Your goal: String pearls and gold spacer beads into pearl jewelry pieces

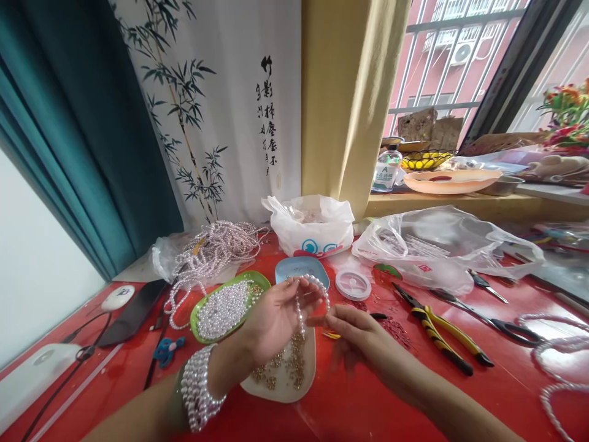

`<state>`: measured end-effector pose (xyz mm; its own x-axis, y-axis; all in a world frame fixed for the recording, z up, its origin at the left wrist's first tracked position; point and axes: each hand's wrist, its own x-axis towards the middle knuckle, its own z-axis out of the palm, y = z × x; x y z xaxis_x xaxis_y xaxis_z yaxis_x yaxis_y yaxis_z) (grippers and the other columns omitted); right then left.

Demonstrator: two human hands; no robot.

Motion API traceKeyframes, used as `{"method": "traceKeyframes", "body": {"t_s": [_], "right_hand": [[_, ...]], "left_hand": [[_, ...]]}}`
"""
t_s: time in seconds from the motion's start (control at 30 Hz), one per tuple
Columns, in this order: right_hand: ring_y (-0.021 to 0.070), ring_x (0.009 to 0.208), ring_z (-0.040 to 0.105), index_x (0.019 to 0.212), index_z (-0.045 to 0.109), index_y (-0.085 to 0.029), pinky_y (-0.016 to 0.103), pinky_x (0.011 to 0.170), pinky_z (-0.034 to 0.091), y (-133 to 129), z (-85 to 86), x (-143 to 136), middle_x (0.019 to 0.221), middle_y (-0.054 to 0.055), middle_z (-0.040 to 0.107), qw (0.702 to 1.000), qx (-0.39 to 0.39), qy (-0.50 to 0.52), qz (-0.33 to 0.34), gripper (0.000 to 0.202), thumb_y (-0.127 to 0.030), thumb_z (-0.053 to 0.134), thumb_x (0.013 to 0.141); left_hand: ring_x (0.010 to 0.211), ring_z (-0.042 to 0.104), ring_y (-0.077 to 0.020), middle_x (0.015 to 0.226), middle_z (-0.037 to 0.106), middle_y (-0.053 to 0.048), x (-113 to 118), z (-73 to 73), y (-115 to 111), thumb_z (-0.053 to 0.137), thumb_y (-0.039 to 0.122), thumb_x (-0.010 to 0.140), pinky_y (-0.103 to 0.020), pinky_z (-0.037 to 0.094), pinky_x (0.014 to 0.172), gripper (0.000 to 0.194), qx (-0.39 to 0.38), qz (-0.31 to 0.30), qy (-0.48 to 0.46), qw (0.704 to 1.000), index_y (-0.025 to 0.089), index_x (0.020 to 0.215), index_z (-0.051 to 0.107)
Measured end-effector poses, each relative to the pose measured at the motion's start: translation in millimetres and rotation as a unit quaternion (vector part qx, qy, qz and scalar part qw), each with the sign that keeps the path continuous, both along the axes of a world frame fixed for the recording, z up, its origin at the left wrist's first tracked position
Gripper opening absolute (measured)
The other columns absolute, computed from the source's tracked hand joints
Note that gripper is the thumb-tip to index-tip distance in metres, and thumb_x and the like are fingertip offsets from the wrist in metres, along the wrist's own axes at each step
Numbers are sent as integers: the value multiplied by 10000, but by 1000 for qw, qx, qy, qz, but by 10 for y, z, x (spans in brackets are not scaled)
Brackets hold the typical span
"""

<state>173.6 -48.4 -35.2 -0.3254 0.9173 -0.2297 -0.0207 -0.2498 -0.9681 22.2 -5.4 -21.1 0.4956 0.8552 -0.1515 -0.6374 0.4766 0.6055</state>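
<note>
My left hand (276, 319) is closed on a short strand of pearly beads (317, 283), which loops up and over to the right between my hands. Several bead strands (197, 387) wrap the left wrist. My right hand (356, 328) has its thumb and index finger pinched at the strand's right side; its lower fingers are blurred. Below the left hand lies a pale tray (294, 393) with gold beads. A green tray (264, 281) full of pearly beads is left of it, and a blue tray (304, 265) sits behind.
Pearly strands (221, 245) pile up at the back left. A white bag (313, 227) and a clear bag (442, 239) stand behind. Yellow-black pliers (442, 331), scissors (510, 331) and a round lidded box (353, 285) lie right. A phone (133, 313) and cables are left.
</note>
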Motion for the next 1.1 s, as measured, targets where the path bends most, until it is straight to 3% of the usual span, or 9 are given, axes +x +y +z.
{"method": "traceKeyframes", "body": {"t_s": [0.1, 0.2, 0.3, 0.4, 0.47, 0.57, 0.67, 0.77, 1.1], "right_hand": [[96, 561, 644, 843, 479, -157, 158, 429, 400, -91, -36, -120, 1006, 95, 611, 991, -62, 116, 32, 228, -384, 494, 825], [105, 583, 629, 824, 467, -151, 164, 472, 409, -131, -70, -168, 783, 65, 639, 983, -86, 157, 47, 247, -397, 490, 833], [35, 443, 473, 748, 454, -155, 141, 428, 322, -124, -95, -154, 581, -31, 528, 985, -77, 153, 27, 251, -386, 520, 820], [19, 401, 251, 721, 459, -157, 152, 394, 179, -68, -106, -92, 508, -91, 350, 992, -35, 122, 5, 253, -378, 559, 793], [33, 421, 200, 764, 481, -155, 174, 406, 150, -9, -105, -32, 504, -99, 305, 997, 10, 72, -11, 274, -414, 569, 772], [45, 434, 229, 781, 488, -154, 195, 420, 168, 88, -100, 68, 513, -92, 321, 995, 85, -30, -29, 343, -493, 537, 760], [52, 435, 260, 724, 463, -163, 207, 419, 186, 163, -97, 162, 524, -79, 346, 985, 138, -106, -6, 388, -548, 483, 766], [59, 422, 255, 721, 465, -167, 216, 421, 195, 200, -80, 234, 478, -90, 324, 980, 155, -126, 16, 405, -570, 472, 761], [76, 450, 308, 712, 459, -170, 215, 425, 250, 227, 66, 349, 505, -69, 349, 971, 174, -161, 29, 408, -575, 448, 768]], "left_hand": [[744, 584, -112, 757, 581, -43, 29, -6, -42, 415, 74, 850, -264, 448, 818, 218, -27, 27, -33, 999, 109, 696, 565], [717, 576, -107, 725, 573, -33, 41, -14, -48, 412, 83, 854, -265, 444, 816, 232, -42, 58, -54, 996, 112, 674, 556], [716, 577, -117, 708, 568, -25, 26, 1, -28, 456, 140, 849, -272, 445, 806, 197, -46, 50, -63, 996, 121, 676, 547], [700, 575, -110, 688, 562, -18, -7, 30, 9, 506, 165, 828, -242, 452, 763, 182, -47, 63, -56, 995, 136, 650, 525], [655, 564, -109, 660, 553, -16, -29, 35, 39, 542, 174, 804, -234, 460, 716, 188, -40, 71, -29, 996, 140, 622, 512], [593, 538, -109, 610, 527, -9, -53, 11, 79, 587, 167, 759, -241, 470, 658, 200, -24, 85, 23, 996, 138, 582, 497], [560, 513, -96, 582, 506, 2, -76, -14, 108, 587, 137, 740, -228, 472, 610, 206, -17, 116, 65, 991, 136, 558, 491], [538, 500, -85, 565, 499, 9, -104, -5, 125, 580, 126, 732, -200, 461, 538, 205, -20, 135, 108, 985, 134, 546, 493], [476, 500, -65, 555, 525, 6, -124, 10, 172, 531, 96, 728, -173, 464, 465, 137, -67, 106, 147, 981, 110, 592, 549]]}}
